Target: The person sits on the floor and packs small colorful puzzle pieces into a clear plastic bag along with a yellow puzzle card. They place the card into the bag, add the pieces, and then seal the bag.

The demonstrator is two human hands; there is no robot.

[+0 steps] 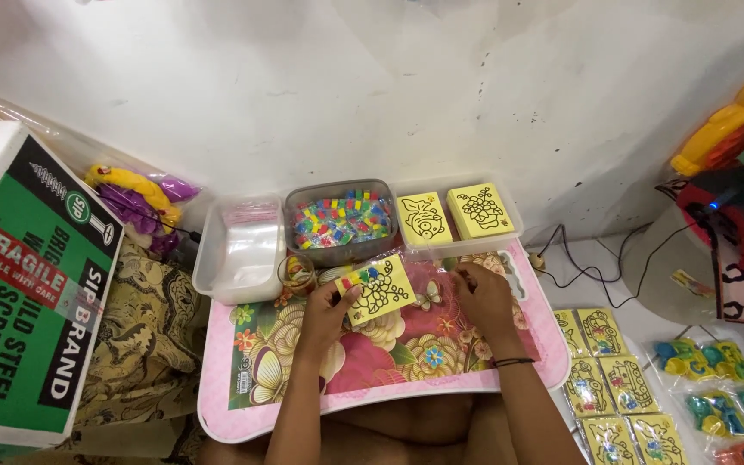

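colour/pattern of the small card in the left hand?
Yellow rectangular card with a black outline drawing and small multicoloured pieces along its top edge; seen in the head view.

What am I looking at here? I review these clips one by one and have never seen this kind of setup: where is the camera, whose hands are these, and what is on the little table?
There is one picture, taken from a camera worn on a person's head, looking down at their own bare hands. No machine is involved. The left hand holds a yellow card with a black outline drawing and small coloured pieces along its top edge. The right hand rests on the pink flowered lap table, holding nothing that I can make out. Along the table's far edge stand a clear tray of plastic bags, a grey tub of small coloured pieces and a tray with two more yellow cards. On the floor to the right lie packed cards; a cardboard box stands to the left.
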